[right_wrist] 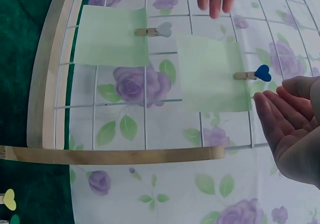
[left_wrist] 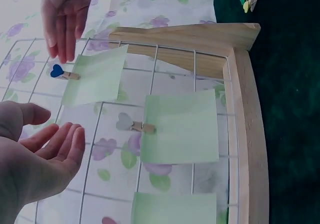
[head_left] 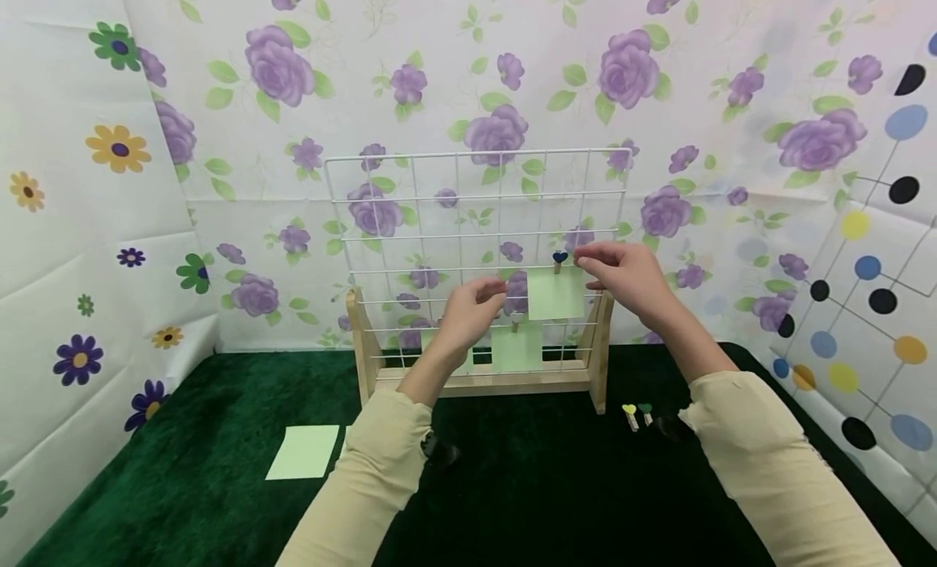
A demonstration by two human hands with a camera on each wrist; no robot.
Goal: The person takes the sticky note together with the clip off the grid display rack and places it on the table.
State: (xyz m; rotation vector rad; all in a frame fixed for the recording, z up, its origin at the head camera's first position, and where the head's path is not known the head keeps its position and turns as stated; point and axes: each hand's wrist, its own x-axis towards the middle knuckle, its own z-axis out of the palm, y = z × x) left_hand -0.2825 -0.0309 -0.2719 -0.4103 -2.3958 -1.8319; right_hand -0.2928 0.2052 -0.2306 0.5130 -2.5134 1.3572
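A pale green paper note (head_left: 555,297) hangs on a white wire grid (head_left: 476,154), pinned by a small wooden clothespin with a blue heart (right_wrist: 262,73). Just right of this note is my right hand (head_left: 625,278), its fingers loosely bent beside the blue heart and nothing between them. To the left of the note my left hand (head_left: 468,315) hovers before the grid, palm turned up and fingers relaxed, holding nothing. Lower down, a second green note (left_wrist: 181,129) hangs from a clothespin with a whitish heart (left_wrist: 125,121). A third note (left_wrist: 175,209) is partly cut off.
The grid stands in a wooden frame (head_left: 483,384) on dark green cloth (head_left: 512,477). Clothespins with a yellow heart (head_left: 629,410) and a green heart (head_left: 645,409) lie at right. A loose green sheet (head_left: 303,453) lies at left; another's edge shows beside my sleeve. Flowered sheeting hangs behind.
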